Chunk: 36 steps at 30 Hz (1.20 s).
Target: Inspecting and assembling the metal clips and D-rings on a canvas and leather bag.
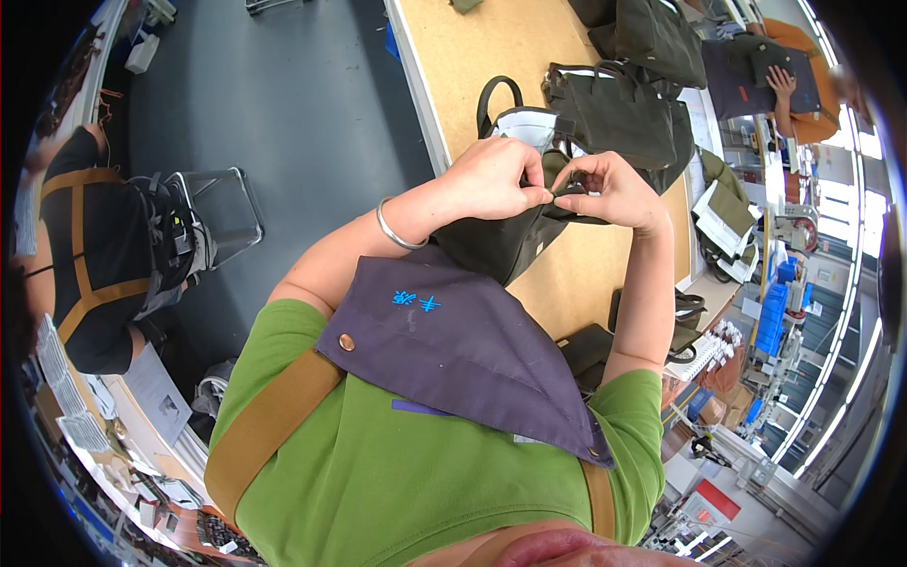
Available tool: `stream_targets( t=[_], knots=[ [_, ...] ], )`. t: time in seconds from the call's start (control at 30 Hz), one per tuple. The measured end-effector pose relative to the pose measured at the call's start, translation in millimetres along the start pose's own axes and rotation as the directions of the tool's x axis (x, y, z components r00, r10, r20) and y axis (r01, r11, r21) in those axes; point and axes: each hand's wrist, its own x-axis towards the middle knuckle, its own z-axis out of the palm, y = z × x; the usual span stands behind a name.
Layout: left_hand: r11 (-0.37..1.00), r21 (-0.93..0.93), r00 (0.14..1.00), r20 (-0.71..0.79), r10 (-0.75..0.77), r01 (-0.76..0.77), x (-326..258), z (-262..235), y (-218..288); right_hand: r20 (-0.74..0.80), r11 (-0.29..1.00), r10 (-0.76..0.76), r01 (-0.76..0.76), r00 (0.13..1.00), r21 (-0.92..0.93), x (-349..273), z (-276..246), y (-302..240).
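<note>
A dark olive handbag (pixel 493 248) rests at the table's near left edge, right in front of my body. Its black loop handle (pixel 486 102) stands up on the far side, and pale white material (pixel 529 125) shows at its opening. My left hand (pixel 501 180) pinches at the top of the bag with thumb and forefinger. Facing it, my right hand (pixel 609 192) also pinches there, and the fingertips of both hands nearly meet. The small part of the bag between them is mostly hidden by the fingers.
More dark handbags (pixel 614 113) crowd the table (pixel 472 42) beyond and to the right. Another dark bag (pixel 588 352) lies by my right forearm. One person (pixel 94 246) is at the left by a metal-framed cart (pixel 227 213); another (pixel 789 80) stands at the far right.
</note>
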Motion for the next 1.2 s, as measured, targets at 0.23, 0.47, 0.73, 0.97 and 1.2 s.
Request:
stream_targets(
  t=[0.23, 0.47, 0.73, 0.97, 1.2],
  knots=[
    [0.999, 0.012, 0.999, 0.0, 0.043, -0.043, -0.5, 0.4, -1.7, -0.023, 0.999, 0.02, -0.021, 1.0, -0.04, -2.0, 0.3, -3.2],
    [0.995, -0.002, 0.995, -0.004, 0.1, -0.1, 0.1, -2.8, -2.2, -0.024, 0.997, 0.026, -0.027, 0.999, -0.079, -2.5, -2.6, 1.8],
    [0.997, 0.031, 0.994, 0.08, 0.07, -0.073, 3.3, -13.0, -3.9, -0.003, 0.998, 0.05, -0.05, 0.999, -0.042, -0.8, -0.7, -11.9],
    [0.973, -0.063, 0.975, 0.011, 0.223, -0.221, 2.3, -6.6, -10.7, 0.005, 0.998, 0.049, -0.049, 0.999, 0.046, 6.6, -2.8, 1.0],
    [0.941, -0.104, 0.945, -0.098, 0.313, -0.323, 0.3, 3.9, -18.8, 0.014, 0.996, 0.083, -0.083, 0.996, 0.013, 5.1, -2.7, -10.6]
  ],
)
